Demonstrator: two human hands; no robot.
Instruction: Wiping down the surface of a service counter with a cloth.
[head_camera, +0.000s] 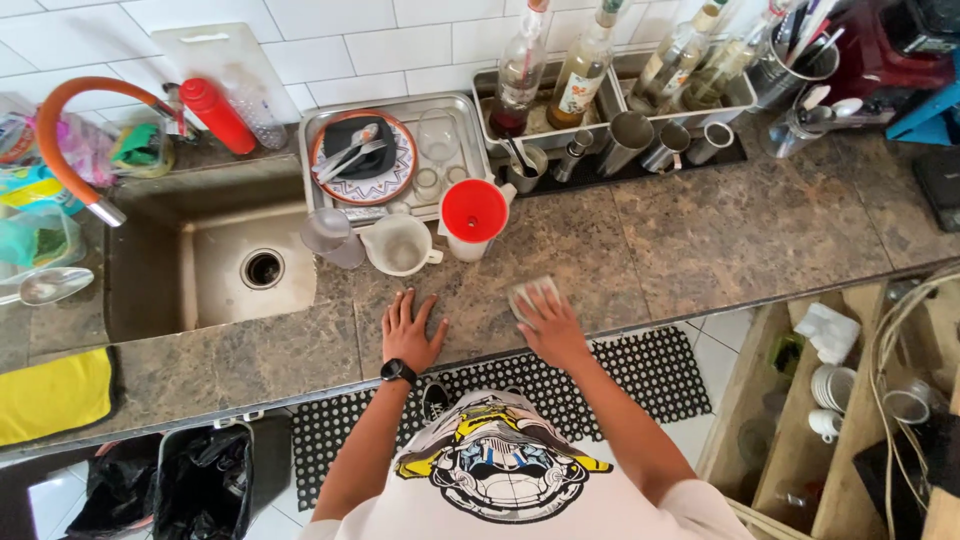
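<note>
Leftmost, the steel sink (150, 290) is sunk into the mottled stone table (720, 240). Just right of it, the left hand (408, 330) lies flat on the stone, fingers spread, holding nothing. Beyond it stand a clear plastic jug (400, 245) and a red funnel (474, 210). Further right, the right hand (548, 322) presses down on a small pale sponge (530, 296), which peeks out past the fingertips on the far side, its long edge slanting across the table.

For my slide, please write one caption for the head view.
Right hand presses a sponge on the stone counter; left hand rests flat beside the sink.
</note>
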